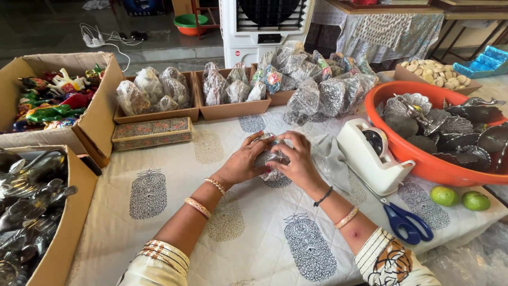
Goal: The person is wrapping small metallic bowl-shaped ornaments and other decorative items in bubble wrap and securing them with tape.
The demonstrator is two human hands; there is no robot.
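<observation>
Nearest us, our two forearms with their patterned cream sleeves and bangles reach out over a white printed tablecloth (pixel 174 175). Our left hand (pixel 241 163) and right hand (pixel 296 161) meet at the middle of the table, both closed around a small plastic-wrapped silver piece (pixel 271 159) that they hold just above the cloth, fingers curled over it from either side. Just right of our right hand sits a white tape dispenser (pixel 370 156), and near it, closer to us, lie blue-handled scissors (pixel 405 222). Two green limes (pixel 459 198) rest by the table's right edge. Beyond the dispenser stands an orange tub (pixel 418 164) holding bare silver-coloured ornaments. Behind our hands, shallow cardboard trays (pixel 159 114) carry more wrapped pieces, with a heap of wrapped pieces (pixel 317 79) piled to their right. A flat decorated box (pixel 152 132) lies in front of the left tray. At far left, a cardboard box of painted figurines (pixel 53 98) stands, and below it another box of metal items (pixel 32 212).
</observation>
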